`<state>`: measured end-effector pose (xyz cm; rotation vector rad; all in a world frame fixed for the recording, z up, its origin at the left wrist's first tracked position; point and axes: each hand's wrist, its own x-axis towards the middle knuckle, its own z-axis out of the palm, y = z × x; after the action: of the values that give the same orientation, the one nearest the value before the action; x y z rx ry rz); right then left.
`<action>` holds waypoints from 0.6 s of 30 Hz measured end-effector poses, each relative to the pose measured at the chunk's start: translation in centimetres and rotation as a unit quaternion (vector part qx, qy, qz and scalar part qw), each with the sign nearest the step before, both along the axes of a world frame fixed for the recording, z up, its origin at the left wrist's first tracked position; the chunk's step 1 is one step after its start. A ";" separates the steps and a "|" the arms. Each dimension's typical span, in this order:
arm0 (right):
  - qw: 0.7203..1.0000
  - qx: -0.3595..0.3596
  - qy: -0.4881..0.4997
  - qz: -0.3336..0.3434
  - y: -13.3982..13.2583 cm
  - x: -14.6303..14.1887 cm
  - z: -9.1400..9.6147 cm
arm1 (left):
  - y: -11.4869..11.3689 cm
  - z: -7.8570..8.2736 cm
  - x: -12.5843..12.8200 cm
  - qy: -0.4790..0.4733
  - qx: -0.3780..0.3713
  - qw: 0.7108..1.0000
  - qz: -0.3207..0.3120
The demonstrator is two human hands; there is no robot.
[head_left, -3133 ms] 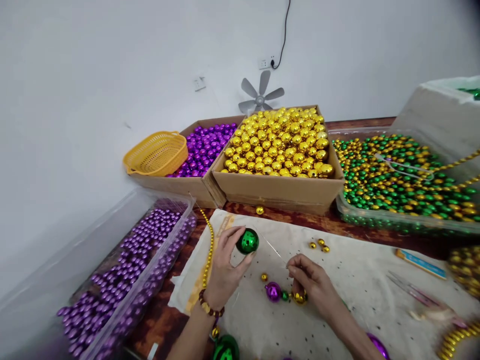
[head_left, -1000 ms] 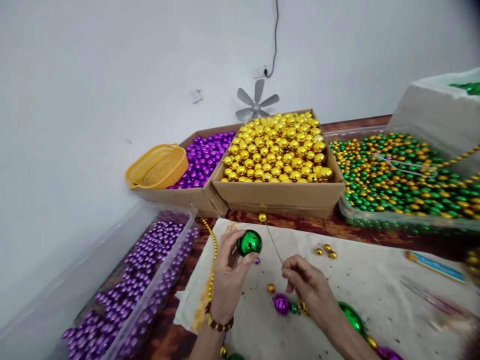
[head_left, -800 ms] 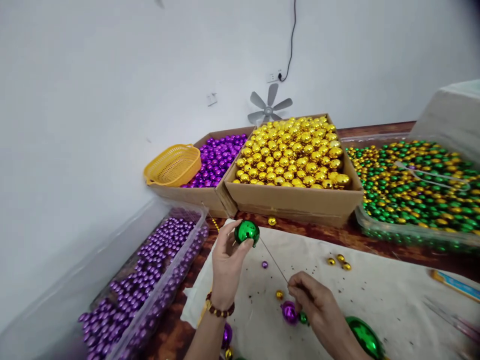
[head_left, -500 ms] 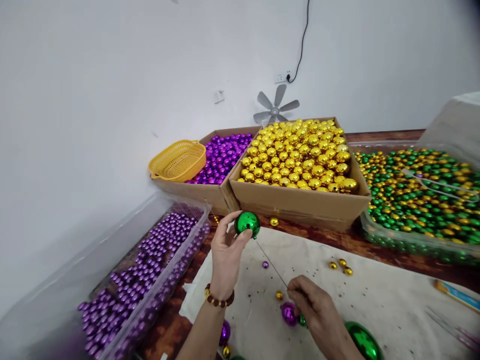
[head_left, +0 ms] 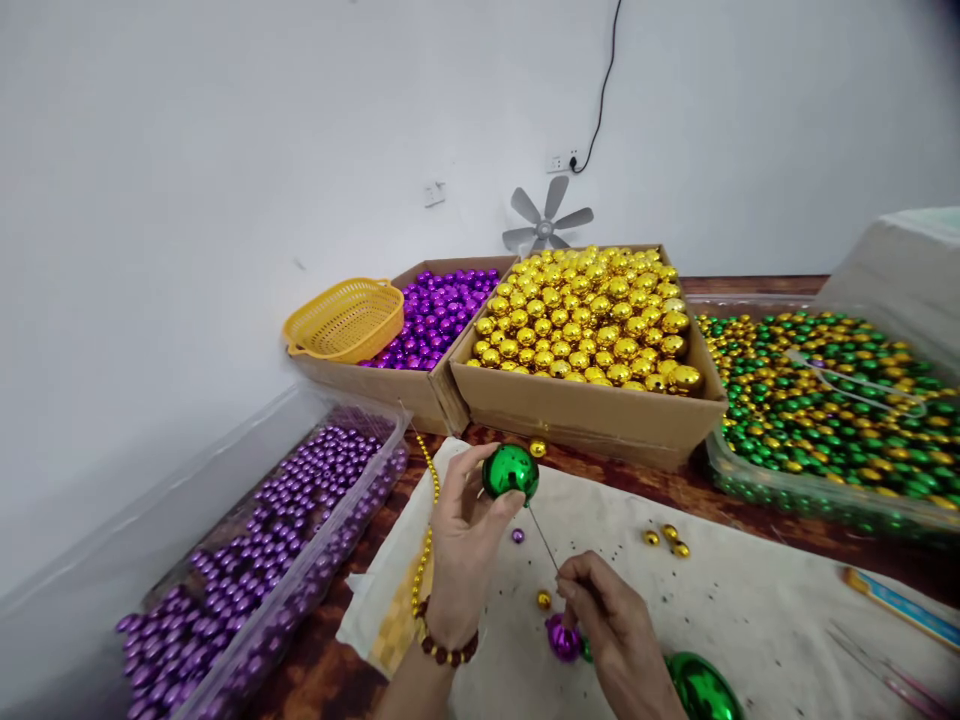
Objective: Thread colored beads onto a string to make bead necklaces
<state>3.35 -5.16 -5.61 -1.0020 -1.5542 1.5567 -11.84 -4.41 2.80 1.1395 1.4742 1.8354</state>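
Pinched between the thumb and fingers of your left hand (head_left: pixel 465 560) is the shiny green ball (head_left: pixel 511 470), clamped and lifted clear, in front of the gold-ball box (head_left: pixel 589 408). Your right hand (head_left: pixel 611 615), nearer to you than that box, has thumb and fingertips pressed together on a thin rod (head_left: pixel 544 540). It slants up to the underside of the green ball; you cannot tell from here whether its tip has gone in. On your left wrist sits a beaded bracelet (head_left: pixel 446 648).

Under your hands, in front of the gold-ball box, spreads the pale cloth (head_left: pixel 757 572). On it, in front of that box, lie a small purple bead (head_left: pixel 517 536), a small gold bead (head_left: pixel 544 599) and a purple bauble (head_left: pixel 562 637) just beside your right hand. Farther forward from the box, partly behind your right forearm, lies a large green bauble (head_left: pixel 701 685). One gold ball (head_left: pixel 538 449) rests close to the box's front wall.

Left of the gold-ball box, you have a purple-ball box (head_left: pixel 367 388) with a yellow basket (head_left: pixel 346 318) on it; to its right, a clear tub (head_left: pixel 825 492) of green and gold beads.
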 end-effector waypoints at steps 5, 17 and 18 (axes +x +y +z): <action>1.000 0.004 0.027 -0.011 -0.4 -0.4 0.4 | -0.9 0.1 1.2 0.017 0.017 1.000 -0.010; 0.998 0.057 0.008 -0.035 -0.5 0.2 1.3 | -1.2 0.2 1.2 0.003 0.011 1.000 -0.014; 0.998 0.056 0.011 -0.039 -0.5 0.2 1.4 | -1.3 0.3 1.2 0.005 0.013 1.000 -0.007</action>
<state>3.55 -5.70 -4.18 -0.9687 -1.5507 1.4064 -10.63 -5.66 3.08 1.1709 1.4490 1.8471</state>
